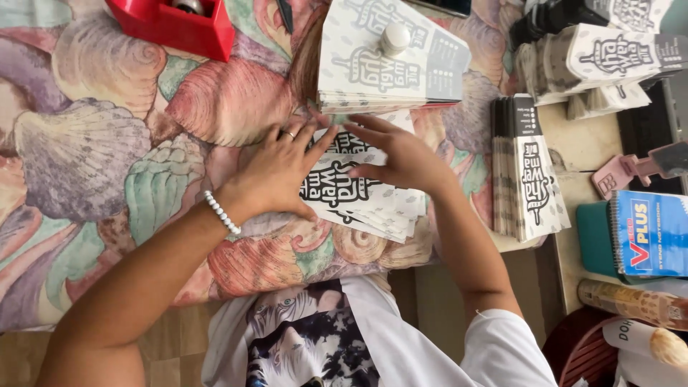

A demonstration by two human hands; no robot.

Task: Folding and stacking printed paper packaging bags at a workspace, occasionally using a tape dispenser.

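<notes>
My left hand (276, 172) lies flat on a small stack of white printed paper sleeves (373, 204) on a seashell-patterned cloth (107, 158). A ring is on one finger and a white bead bracelet on the wrist. My right hand (401, 154) presses down on the same stack from the right, fingers pointing left. Both hands touch the top sleeve, fingers spread. Just beyond my fingertips sits a taller stack of the same sleeves (390, 61) with a small white bottle (394, 37) on top.
A red plastic tray (175, 25) stands at the top. Further sleeve stacks lie at the right (527, 172) and top right (602, 61). A blue spiral notebook (648, 233), a pink tool (627, 172) and packaged goods (638, 304) sit on the right side.
</notes>
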